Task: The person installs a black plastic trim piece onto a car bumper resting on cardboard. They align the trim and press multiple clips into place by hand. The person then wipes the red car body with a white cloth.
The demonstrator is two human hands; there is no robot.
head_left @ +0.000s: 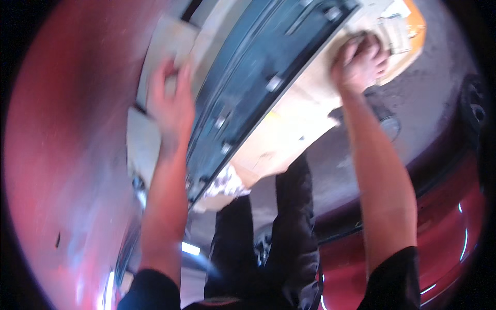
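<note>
Red metal (pixel 62 134) curves left of the left fingers (pixel 157 85), bent apart. Right fingers (pixel 370 50) curl at the cardboard (pixel 276 129); can't tell if pinching. Between them, the blue panel (pixel 253 72) might slip if bumped.

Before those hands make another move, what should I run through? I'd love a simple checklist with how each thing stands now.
1. Hands apart from each other: ok, one on either side of the dark panel.
2. Left hand empty: cannot tell, it is blurred.
3. Right hand grip: cannot tell, its fingers curl at the tan sheet's far end.
4. Hands covered: not ok, both are bare.
5. Panel steady: cannot tell from one picture.
</note>
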